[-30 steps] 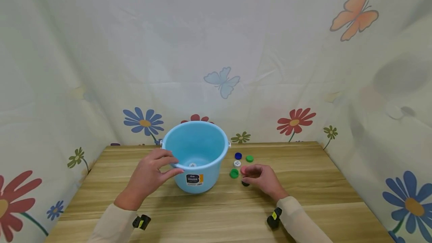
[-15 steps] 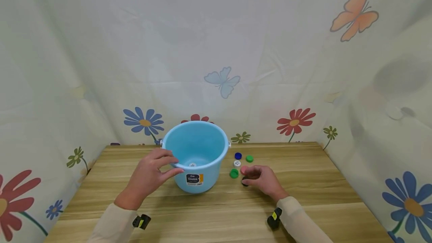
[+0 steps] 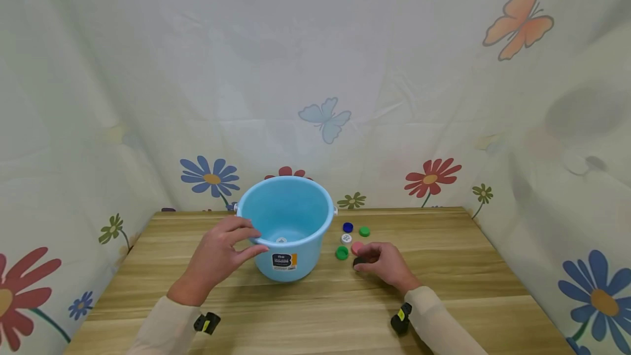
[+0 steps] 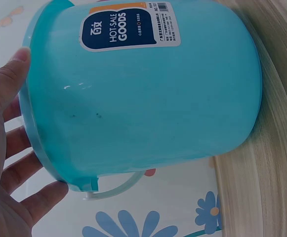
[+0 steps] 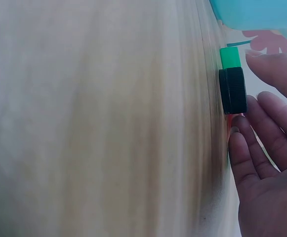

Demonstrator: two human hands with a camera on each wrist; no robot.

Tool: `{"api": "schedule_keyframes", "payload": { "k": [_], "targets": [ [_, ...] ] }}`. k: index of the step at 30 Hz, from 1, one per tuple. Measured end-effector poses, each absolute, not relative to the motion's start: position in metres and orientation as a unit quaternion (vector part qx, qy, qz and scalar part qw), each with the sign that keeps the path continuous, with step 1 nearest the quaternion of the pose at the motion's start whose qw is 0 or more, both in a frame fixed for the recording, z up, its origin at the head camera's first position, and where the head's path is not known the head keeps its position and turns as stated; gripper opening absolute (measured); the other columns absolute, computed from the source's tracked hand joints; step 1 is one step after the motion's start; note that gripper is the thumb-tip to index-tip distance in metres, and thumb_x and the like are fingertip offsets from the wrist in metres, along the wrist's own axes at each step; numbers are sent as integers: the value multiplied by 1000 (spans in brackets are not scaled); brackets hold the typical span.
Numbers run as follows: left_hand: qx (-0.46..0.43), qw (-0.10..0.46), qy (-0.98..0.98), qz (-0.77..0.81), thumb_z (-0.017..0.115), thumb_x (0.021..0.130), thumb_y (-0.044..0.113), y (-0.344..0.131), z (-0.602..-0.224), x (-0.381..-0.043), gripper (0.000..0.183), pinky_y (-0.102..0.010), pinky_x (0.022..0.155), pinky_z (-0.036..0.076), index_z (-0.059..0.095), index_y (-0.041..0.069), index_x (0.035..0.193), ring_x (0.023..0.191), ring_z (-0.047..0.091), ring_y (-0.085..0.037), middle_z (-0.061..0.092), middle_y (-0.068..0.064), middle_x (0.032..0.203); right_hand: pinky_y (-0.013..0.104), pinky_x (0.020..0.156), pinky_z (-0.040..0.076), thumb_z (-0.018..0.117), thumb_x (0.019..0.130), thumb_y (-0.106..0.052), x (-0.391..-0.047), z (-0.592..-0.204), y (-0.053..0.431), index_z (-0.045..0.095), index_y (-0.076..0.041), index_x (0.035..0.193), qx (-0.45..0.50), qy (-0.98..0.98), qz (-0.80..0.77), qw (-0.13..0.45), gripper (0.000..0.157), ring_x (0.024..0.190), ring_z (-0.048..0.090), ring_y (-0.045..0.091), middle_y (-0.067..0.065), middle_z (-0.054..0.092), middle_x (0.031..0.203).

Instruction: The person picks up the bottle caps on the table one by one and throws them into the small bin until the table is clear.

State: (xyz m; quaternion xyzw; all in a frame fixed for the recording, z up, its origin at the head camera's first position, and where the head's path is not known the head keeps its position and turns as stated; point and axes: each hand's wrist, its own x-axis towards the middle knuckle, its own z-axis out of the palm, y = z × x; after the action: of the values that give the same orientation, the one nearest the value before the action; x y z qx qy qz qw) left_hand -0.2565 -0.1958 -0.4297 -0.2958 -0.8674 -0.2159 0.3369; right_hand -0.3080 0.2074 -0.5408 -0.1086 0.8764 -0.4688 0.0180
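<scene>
A light blue bucket [image 3: 300,256] stands on the table left of centre, a printed label on its front. My left hand [image 3: 222,259] holds its rim, thumb outside and fingertips over the edge; in the left wrist view the thumb lies against the bucket wall [image 4: 148,108]. My right hand [image 3: 386,264] is low over the table at a black bottle cap [image 5: 233,90], thumb on one side and fingers on the other. In the right wrist view the thumb stands slightly off the ridged cap, with fingertips close at its top. A pink cap [image 3: 356,247] lies just beyond.
Between bucket and right hand lie a blue cap [image 3: 348,227], a white cap [image 3: 346,239] and two green caps, one nearer [image 3: 342,253], one farther back [image 3: 364,231]. Flowered cloth [image 3: 315,70] hangs behind the wooden table [image 3: 305,316].
My right thumb has lowered slightly to the near side of the black cap, which now shows between thumb and fingers. The left hand and bucket stay put.
</scene>
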Motion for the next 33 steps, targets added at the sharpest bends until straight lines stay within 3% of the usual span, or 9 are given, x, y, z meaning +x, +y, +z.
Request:
{"api": "schedule_keyframes", "payload": {
  "k": [5, 33],
  "targets": [
    [-293, 335, -869, -216, 95, 67, 32, -196, -429, -256, 35, -41, 76, 66, 81, 12, 92, 94, 67, -19, 71, -1, 95, 26, 84, 60, 88, 82, -20, -309, -541, 208, 75, -11, 111, -110, 882, -458, 26, 33, 99, 70, 17, 1, 76, 108],
    [-292, 327, -871, -221, 95, 67, 33, -195, -425, -253, 35, -42, 77, 66, 81, 14, 92, 95, 67, -20, 70, 0, 96, 23, 77, 55, 92, 76, -18, -309, -540, 208, 75, -10, 107, -129, 898, -421, 15, 37, 90, 65, 14, 0, 74, 101]
  ]
}}
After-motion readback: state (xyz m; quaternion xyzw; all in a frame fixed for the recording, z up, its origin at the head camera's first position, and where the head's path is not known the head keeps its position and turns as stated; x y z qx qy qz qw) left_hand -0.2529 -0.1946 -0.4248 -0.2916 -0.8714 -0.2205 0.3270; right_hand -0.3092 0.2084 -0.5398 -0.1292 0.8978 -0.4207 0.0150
